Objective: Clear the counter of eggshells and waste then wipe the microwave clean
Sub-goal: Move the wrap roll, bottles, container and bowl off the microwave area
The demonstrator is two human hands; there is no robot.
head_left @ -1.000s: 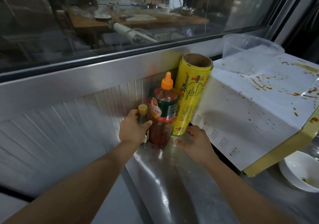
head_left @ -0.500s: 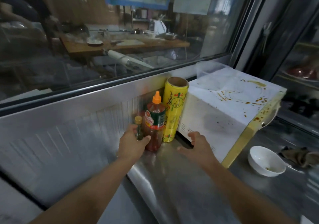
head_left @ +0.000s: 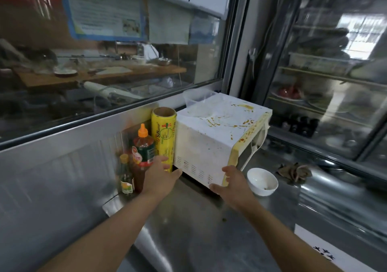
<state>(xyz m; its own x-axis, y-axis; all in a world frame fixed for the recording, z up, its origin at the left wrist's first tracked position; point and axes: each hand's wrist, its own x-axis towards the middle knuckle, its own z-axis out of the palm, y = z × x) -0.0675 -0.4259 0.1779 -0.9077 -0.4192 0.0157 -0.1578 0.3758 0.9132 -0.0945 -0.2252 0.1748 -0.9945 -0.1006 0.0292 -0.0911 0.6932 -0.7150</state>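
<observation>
The white microwave [head_left: 217, 137] stands on the steel counter [head_left: 188, 225], its top and yellowed front edge streaked with orange-brown sauce. My right hand [head_left: 232, 184] grips its lower front corner, thumb under the bottom edge. My left hand [head_left: 160, 176] reaches with fingers extended toward the microwave's rear lower corner, in front of the yellow cling-wrap roll [head_left: 164, 133]; contact is unclear. A brown cloth [head_left: 293, 172] lies crumpled on the counter to the right. A white bowl [head_left: 262, 181] with a few crumbs sits beside the microwave's front.
A red sauce bottle [head_left: 143, 148] with orange cap and a small dark bottle [head_left: 125, 177] stand against the steel backsplash left of the roll. A clear plastic container [head_left: 196, 99] sits on the microwave's back. A glass-door fridge [head_left: 326, 72] fills the right.
My left hand let go of the small dark bottle and moved right toward the microwave. My right hand shifted right onto the microwave's front corner. The view pulled back and up.
</observation>
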